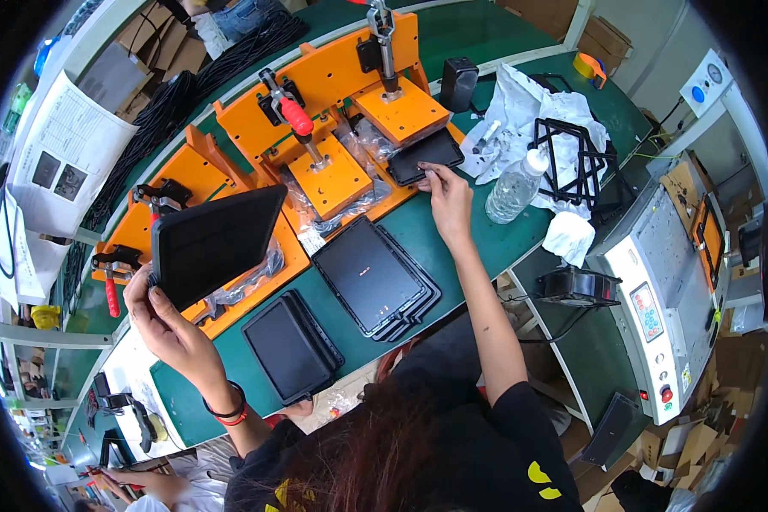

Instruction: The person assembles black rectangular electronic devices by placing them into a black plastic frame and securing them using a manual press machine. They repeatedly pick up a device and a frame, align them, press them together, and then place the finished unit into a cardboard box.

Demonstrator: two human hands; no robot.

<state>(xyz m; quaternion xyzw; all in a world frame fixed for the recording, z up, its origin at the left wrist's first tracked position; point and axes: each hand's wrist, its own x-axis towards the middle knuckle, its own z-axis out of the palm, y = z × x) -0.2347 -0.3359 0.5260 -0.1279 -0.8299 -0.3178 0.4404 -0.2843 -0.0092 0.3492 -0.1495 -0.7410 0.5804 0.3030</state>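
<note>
- In the head view, the left hand is raised at the person's left, wrist bent up, its thumb and fingers grasping the lower corner of a black case.
- The black case is tilted up in the air above the bench, in front of the orange fixtures.
- The right hand reaches forward on a nearly straight arm, fingertips bunched at the near edge of a black panel; whether they pinch it or only touch it I cannot tell.
- That panel lies flat just beside an orange block.
- The case is rectangular, matte and dark, with rounded corners and a raised rim.
- Two black stacks lie nearer the person; the right one has a smooth top with a tiny pale mark, too small to read.
- Near the right hand stand a clear plastic bottle and crumpled white sheets.
- A printed paper with two dark pictures hangs at left.
</note>
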